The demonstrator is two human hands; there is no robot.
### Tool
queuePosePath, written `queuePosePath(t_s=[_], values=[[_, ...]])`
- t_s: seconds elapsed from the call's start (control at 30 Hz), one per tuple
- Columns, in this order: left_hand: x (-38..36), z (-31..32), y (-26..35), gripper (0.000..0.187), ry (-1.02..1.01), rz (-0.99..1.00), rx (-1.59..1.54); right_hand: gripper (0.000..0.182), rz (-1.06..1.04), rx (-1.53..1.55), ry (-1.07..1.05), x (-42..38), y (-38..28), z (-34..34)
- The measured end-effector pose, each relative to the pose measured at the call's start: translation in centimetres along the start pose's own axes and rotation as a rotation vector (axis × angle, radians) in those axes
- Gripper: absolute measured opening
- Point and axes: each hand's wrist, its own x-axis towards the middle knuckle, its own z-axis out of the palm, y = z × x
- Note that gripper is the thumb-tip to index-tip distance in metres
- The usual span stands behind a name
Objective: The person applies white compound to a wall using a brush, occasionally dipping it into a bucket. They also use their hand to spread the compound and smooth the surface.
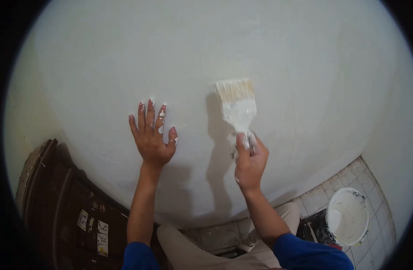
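My left hand (153,139) lies against the pale wall (305,58), fingers spread, with white paint spots on the fingertips and thumb. To its right, my right hand (250,162) is wrapped round the handle of a wide paintbrush (239,110). White paint coats the brush's handle and ferrule, and its cream bristles point upward, their tips at the wall surface. The thumb lies along the front of the handle, while paint-smeared fingers curl behind it. Below and left of the brush falls its shadow on the wall.
A white paint bucket (350,216) with a smeared rim stands on the tiled floor (314,198) at lower right, beside a dark, paint-splattered item (312,227). Dark wooden furniture (76,216) bearing stickers (102,238) stands at lower left, close to the wall. My bent legs (193,247) are below.
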Motion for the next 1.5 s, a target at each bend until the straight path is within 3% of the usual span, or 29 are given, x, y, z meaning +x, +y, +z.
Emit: queuePosePath(t_s=[0.13,0.23,0.4,0.5,0.6,0.73,0.8,0.87,0.97,1.13,1.3,1.4,1.5], values=[[0.0,-0.1,0.0,0.053,-0.023,0.024,0.007,0.025,0.027,-0.016,-0.036,1.4,1.8,0.2],[0.0,-0.1,0.0,0.053,-0.020,0.018,-0.003,0.024,0.176,-0.063,0.003,-2.9,3.3,-1.3],[0.0,0.0,0.1,0.049,0.019,-0.015,-0.004,0.022,0.254,-0.068,0.053,-7.2,5.2,-3.3],[0.1,0.0,0.2,0.053,-0.001,0.002,-0.001,0.022,0.194,-0.021,0.033,-4.2,2.0,-2.2],[-0.1,0.1,0.3,0.052,0.011,-0.014,-0.005,0.024,-0.026,-0.087,-0.019,-0.7,0.6,-0.3],[0.0,-0.2,0.3,0.052,-0.014,-0.012,-0.028,0.028,-0.019,-0.126,-0.029,-0.2,3.2,0.8],[0.0,-0.2,0.2,0.052,-0.010,0.002,-0.030,0.023,0.031,-0.116,-0.013,-3.3,5.6,-0.2],[0.0,-0.1,0.1,0.052,-0.003,0.008,-0.034,0.022,0.216,-0.104,-0.005,-7.1,7.2,-1.8],[0.0,-0.2,0.1,0.052,0.000,0.007,-0.039,0.020,0.309,-0.044,0.051,-9.5,6.5,-2.7],[-0.1,0.1,0.2,0.049,0.028,-0.021,-0.019,0.022,0.040,-0.072,0.046,-2.8,2.2,-1.7],[0.0,0.0,0.2,0.051,0.008,-0.003,-0.018,0.027,0.003,-0.192,0.034,0.7,2.4,-1.8],[0.0,0.1,0.1,0.051,0.026,-0.008,-0.010,0.026,0.110,-0.273,0.050,-4.0,5.3,-3.6],[0.0,0.0,0.5,0.051,0.031,-0.022,-0.014,0.024,0.367,-0.188,0.052,-8.4,7.5,-6.1]])
